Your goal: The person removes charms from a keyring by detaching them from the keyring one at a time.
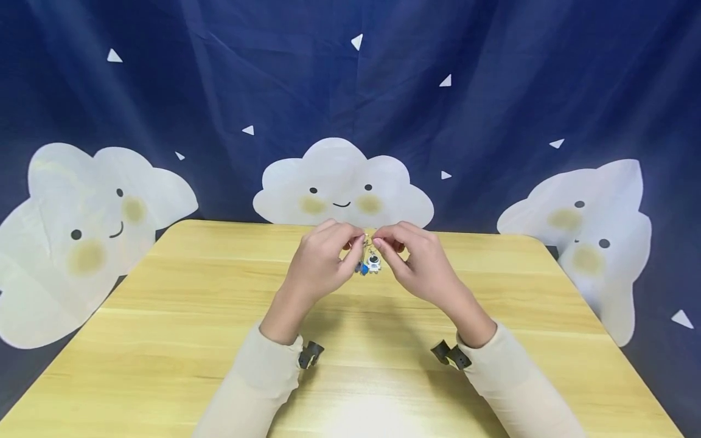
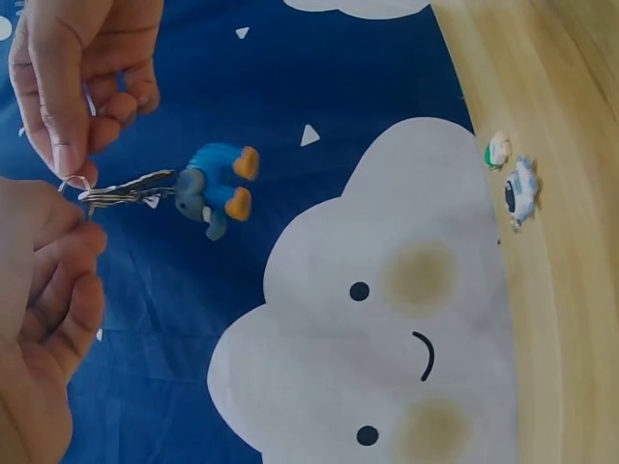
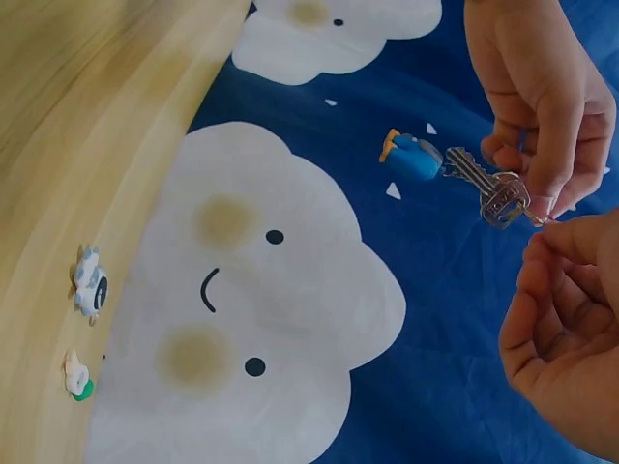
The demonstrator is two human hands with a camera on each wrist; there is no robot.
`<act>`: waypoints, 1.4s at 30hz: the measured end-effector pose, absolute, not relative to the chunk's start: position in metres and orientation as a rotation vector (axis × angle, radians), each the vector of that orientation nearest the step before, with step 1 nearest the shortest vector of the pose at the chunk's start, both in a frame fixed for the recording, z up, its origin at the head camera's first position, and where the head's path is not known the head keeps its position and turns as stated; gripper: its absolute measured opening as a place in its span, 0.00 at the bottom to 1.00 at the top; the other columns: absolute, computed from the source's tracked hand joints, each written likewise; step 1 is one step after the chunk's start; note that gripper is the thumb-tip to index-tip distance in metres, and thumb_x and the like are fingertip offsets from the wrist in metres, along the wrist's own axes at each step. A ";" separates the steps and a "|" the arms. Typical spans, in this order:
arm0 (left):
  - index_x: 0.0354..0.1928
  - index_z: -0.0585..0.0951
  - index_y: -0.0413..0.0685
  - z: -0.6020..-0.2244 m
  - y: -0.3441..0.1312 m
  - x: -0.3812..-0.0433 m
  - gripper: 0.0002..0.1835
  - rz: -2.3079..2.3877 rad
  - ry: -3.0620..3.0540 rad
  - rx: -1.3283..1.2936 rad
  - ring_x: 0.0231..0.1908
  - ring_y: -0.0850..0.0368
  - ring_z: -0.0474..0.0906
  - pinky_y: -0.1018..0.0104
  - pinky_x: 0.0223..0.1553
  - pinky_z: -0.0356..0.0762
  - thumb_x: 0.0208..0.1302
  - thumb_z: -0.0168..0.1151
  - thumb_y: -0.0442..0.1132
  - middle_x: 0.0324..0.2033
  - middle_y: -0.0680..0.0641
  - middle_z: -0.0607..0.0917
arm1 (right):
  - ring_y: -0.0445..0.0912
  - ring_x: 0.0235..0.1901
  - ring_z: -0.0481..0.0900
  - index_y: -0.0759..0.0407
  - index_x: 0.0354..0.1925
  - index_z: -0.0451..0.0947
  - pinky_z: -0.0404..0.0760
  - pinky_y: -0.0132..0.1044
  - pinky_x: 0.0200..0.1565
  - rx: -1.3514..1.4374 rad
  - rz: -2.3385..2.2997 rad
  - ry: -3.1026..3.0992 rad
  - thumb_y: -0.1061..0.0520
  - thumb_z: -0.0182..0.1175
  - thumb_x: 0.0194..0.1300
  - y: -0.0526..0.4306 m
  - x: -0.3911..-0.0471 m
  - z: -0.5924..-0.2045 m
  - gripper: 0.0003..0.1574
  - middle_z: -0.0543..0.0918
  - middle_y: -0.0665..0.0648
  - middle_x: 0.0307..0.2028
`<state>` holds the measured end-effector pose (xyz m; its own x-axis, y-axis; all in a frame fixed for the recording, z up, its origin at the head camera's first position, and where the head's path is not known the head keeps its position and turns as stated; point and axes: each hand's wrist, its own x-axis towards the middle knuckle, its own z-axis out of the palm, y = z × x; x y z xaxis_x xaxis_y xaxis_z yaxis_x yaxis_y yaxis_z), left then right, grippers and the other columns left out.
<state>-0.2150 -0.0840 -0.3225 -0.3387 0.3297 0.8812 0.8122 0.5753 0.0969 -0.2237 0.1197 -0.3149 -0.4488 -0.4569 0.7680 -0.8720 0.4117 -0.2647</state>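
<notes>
Between both hands, a small metal key ring [image 2: 77, 182] carries silver keys [image 3: 471, 174] and a blue figure charm [image 2: 206, 184] with orange feet. The charm dangles below the ring, over the far part of the table. My left hand [image 1: 323, 258] pinches the ring between thumb and index finger. From the other side, my right hand [image 1: 421, 261] pinches at the same ring, its fingertips nearly meeting the left ones. The fingertips partly cover the ring. In the head view, the charm overlaps a white astronaut figure [image 1: 374, 263].
Close to the far edge of the wooden table [image 1: 181, 292], a small white and green figure [image 3: 77, 377] lies beside the astronaut figure. A dark blue curtain [image 1: 306, 79] with white clouds hangs behind the table.
</notes>
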 end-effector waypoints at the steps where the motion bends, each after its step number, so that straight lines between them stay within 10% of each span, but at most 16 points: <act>1: 0.35 0.85 0.39 -0.322 -0.084 -0.215 0.02 -0.672 -1.919 -0.928 0.28 0.54 0.79 0.68 0.30 0.79 0.64 0.64 0.28 0.29 0.46 0.87 | 0.41 0.29 0.75 0.63 0.41 0.84 0.76 0.32 0.31 1.123 0.887 -2.068 0.67 0.66 0.67 0.120 -0.224 -0.315 0.03 0.82 0.52 0.29; 42: 0.41 0.88 0.41 -0.318 -0.088 -0.214 0.03 -1.103 -1.982 -1.045 0.30 0.63 0.77 0.70 0.31 0.76 0.68 0.67 0.31 0.31 0.52 0.86 | 0.43 0.22 0.69 0.58 0.33 0.81 0.67 0.34 0.24 1.028 1.236 -2.196 0.66 0.60 0.67 0.131 -0.230 -0.316 0.07 0.75 0.46 0.23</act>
